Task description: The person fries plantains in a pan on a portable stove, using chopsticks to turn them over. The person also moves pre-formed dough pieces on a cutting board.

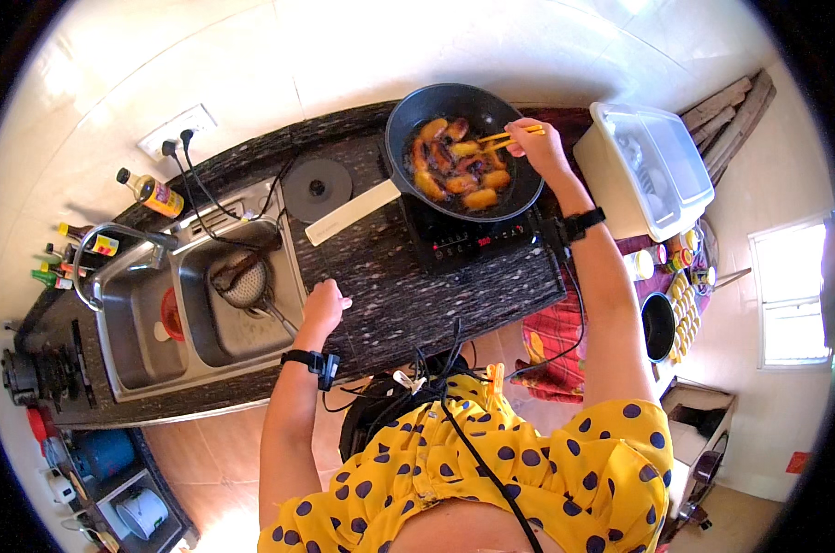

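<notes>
My right hand (538, 147) holds a pair of yellow chopsticks (497, 140) over a dark frying pan (400, 131). Their tips reach in among several browned pieces of food (481, 199), which lie in dark bubbling oil. Under the pan is a black induction cooktop (452, 250) with lit red digits. The pan's pale handle (353, 212) points to the left over the counter. Curled and with nothing visible in it, my left hand (324, 307) rests by the counter's front, just right of the sink.
Left of the counter (389, 297) is a double steel sink (293, 276) with a perforated skimmer (244, 283) in it. A dark pot lid (318, 190) lies behind the handle. Sauce bottles (156, 193) line the wall. On the right stand a lidded plastic box (614, 166) and a black pot (656, 325).
</notes>
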`<state>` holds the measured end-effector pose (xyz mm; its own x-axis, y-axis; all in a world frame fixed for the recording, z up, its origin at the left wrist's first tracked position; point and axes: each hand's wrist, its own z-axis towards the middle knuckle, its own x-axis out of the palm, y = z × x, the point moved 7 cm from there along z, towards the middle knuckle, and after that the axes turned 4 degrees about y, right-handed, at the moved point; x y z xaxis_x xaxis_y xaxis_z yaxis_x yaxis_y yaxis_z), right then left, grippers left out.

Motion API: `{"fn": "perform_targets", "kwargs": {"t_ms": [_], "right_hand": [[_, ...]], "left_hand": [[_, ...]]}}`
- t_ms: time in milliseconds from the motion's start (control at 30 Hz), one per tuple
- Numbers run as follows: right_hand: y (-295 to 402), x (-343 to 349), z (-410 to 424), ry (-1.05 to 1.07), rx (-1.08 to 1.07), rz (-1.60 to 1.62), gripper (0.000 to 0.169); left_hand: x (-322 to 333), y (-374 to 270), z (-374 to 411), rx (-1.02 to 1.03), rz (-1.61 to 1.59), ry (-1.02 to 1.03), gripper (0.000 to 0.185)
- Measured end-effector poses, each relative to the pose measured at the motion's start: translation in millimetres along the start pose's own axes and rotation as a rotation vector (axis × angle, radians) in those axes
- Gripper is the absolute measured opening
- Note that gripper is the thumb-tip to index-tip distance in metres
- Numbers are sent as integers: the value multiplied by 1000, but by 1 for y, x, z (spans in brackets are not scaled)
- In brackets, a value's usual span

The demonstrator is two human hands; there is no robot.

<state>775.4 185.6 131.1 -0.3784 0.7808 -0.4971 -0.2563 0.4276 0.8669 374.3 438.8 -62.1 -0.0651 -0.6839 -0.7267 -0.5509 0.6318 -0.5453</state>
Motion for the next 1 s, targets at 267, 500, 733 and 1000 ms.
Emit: {"fn": "perform_targets", "kwargs": {"t_ms": [267,500,733,1000], "right_hand": [[33,-18,-19,-56,-61,96,21],[31,34,-34,84,-65,117,19],[30,17,-38,40,-94,28,18],[17,-36,-44,-226,-46,-191,22]], "left_hand": [[3,-3,4,0,4,23,31],[-4,-9,-1,-68,15,79,28],[2,-2,3,-47,10,83,29],[0,-5,2,-42,28,67,29]]}}
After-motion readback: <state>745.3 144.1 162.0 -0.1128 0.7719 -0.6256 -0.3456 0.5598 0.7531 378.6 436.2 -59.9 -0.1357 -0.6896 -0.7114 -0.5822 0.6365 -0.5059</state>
